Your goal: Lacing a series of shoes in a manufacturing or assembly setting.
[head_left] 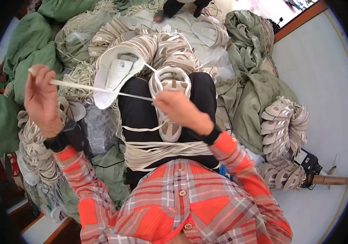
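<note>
A beige and white shoe upper (175, 84) rests between my thighs, toe end toward me. A flat cream shoelace (101, 89) stretches taut between my two hands, across the shoe's left side. My left hand (42, 97) is raised at the left, its fingers closed on one part of the lace. Over the front of the shoe, my right hand (182, 112) pinches the lace and hides part of the upper. Another stretch of lace (143, 129) trails from the shoe over my left thigh. A bundle of cream laces (166, 152) lies across my lap.
Stacked shoe uppers (127, 61) fan out just beyond my knees, with more uppers (281, 126) at the right. Green sacks (33, 44) stand at the far left, and a green cloth sack (243, 105) at the right. Loose laces (78, 81) lie heaped left of my knees.
</note>
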A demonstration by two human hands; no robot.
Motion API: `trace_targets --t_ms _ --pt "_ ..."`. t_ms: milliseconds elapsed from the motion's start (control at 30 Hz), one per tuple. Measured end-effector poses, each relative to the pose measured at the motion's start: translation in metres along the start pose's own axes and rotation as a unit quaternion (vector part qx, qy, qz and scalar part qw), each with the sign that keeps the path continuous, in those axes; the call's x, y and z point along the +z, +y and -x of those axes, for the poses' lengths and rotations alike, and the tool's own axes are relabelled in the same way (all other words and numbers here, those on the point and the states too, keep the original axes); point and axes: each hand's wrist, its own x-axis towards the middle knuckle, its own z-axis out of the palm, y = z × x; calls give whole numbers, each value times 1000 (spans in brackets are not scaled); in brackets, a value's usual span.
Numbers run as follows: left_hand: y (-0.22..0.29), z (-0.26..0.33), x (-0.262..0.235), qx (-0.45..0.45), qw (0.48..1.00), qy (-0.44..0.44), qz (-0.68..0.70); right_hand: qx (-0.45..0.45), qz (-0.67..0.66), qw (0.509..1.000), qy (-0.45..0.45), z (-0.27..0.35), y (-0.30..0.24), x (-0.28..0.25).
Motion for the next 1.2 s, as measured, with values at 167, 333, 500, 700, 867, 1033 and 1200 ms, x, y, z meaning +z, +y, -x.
trace_targets --t_ms 167,333,500,700,867,1033,1200 --pt "-108 45 54 -197 940 11 -277 -87 143 971 -171 36 -30 26" --pt "-179 87 42 -326 856 -68 -395 -45 197 972 120 36 -9 -11" --pt "-207 89 46 -153 810 -102 -557 -112 287 935 175 22 6 -29" --pt "-211 90 52 -8 741 -159 -652 -141 328 917 177 9 16 -23" --pt "-213 91 55 58 680 -197 -704 -154 319 923 151 0 18 -20" --pt "-204 72 52 -299 774 -116 -546 -133 245 950 143 -8 24 -22" --pt "-206 57 51 -418 774 -117 -461 -139 255 954 73 -21 33 -27"
